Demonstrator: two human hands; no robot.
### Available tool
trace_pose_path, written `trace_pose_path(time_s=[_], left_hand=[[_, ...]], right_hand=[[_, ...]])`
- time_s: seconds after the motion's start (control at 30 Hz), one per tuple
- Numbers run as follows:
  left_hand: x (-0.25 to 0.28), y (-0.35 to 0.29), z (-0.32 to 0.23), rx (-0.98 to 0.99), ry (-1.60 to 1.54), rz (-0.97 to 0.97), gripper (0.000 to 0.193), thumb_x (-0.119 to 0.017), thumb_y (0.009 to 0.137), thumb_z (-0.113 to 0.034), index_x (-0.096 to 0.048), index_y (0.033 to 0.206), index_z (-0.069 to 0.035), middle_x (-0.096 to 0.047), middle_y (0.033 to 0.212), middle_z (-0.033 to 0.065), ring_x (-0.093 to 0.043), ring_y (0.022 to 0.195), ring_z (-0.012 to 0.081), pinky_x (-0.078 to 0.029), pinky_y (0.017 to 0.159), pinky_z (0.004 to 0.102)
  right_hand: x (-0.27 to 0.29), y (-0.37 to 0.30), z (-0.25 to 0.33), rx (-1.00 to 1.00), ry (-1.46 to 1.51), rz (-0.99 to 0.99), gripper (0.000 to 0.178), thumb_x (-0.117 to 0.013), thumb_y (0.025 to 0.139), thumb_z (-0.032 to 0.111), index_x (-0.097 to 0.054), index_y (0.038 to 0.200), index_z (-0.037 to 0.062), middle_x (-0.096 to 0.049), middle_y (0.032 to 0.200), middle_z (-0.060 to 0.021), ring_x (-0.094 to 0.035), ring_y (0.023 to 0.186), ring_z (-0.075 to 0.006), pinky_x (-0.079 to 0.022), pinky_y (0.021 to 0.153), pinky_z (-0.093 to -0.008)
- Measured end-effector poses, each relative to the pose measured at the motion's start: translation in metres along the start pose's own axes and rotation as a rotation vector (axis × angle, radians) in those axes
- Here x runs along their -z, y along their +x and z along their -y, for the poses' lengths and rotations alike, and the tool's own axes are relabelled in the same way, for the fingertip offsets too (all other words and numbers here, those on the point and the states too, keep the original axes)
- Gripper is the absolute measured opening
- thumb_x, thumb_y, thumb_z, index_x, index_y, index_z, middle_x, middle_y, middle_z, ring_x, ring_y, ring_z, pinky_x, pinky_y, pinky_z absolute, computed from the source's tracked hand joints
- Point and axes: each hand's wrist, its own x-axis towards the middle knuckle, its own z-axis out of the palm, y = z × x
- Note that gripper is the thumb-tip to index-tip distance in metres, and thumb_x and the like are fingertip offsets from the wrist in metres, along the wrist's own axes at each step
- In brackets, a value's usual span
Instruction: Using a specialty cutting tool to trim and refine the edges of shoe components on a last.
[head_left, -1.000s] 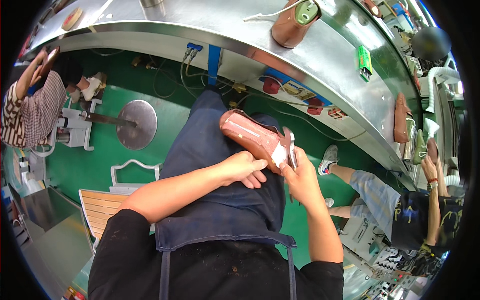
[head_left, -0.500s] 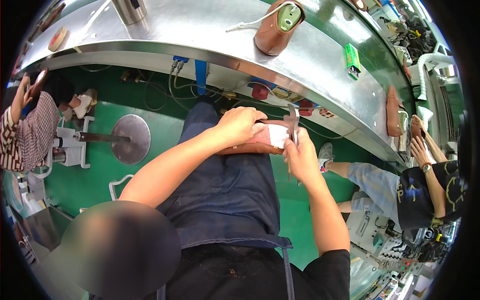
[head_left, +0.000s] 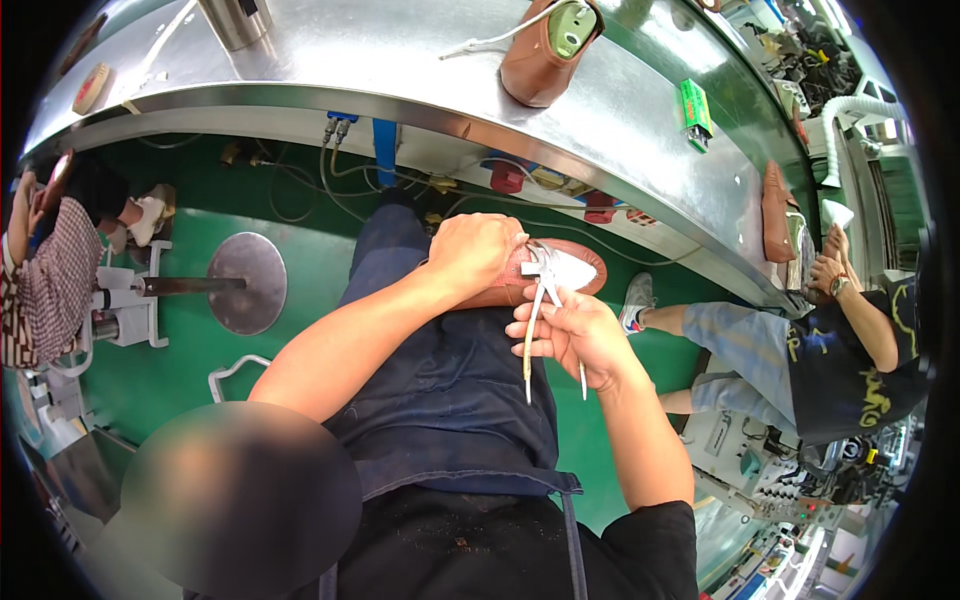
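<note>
A brown shoe upper (head_left: 594,257) lies across my lap, bottom side up, its rounded toe pointing right. A white patch (head_left: 572,272) covers the inside of the toe. My left hand (head_left: 474,256) is closed around the shoe's middle and hides much of it. My right hand (head_left: 575,335) holds a pair of metal lasting pliers (head_left: 541,287), fingers around the handles, which are spread apart and point down toward my lap. The pliers' head is at the shoe's bottom, close to my left fingers. Whether the jaws grip the leather cannot be made out.
Ahead runs a metal bench (head_left: 400,65) with a brown shoe (head_left: 540,60), a green box (head_left: 697,115) and a tape roll (head_left: 91,88). A round stool (head_left: 247,283) stands left. Co-workers sit left and right (head_left: 850,350). Cables (head_left: 340,180) hang below the bench.
The pliers have moved left from the toe end to beside my left hand, and their handles now show spread apart. The shoe's toe has come into sight. My left hand still holds the shoe.
</note>
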Motion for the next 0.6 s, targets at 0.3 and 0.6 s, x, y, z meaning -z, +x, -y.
trace_pose_path(time_s=[0.3,0.6], left_hand=[[0.001,0.001,-0.004,0.007,0.05,0.011,0.03,-0.062,0.101,-0.031,-0.075,0.091,-0.006,-0.075,0.087,0.018,-0.073,0.084,0.0404,-0.055,0.074,0.0542],[0.009,0.005,-0.005,0.068,0.042,0.135,0.028,-0.064,0.101,-0.033,-0.078,0.101,-0.008,-0.076,0.095,0.0136,-0.072,0.093,0.0387,-0.056,0.082,0.0503]], right_hand=[[-0.007,0.004,0.013,0.018,-0.31,-0.167,0.017,-0.051,0.108,0.009,-0.059,0.12,0.0011,-0.065,0.094,-0.0063,-0.066,0.074,-0.016,-0.063,0.063,-0.0371],[-0.011,0.006,0.01,0.062,-0.448,-0.227,0.017,-0.049,0.108,0.007,-0.058,0.12,-0.0019,-0.065,0.096,-0.0073,-0.065,0.074,-0.0157,-0.062,0.063,-0.0354]])
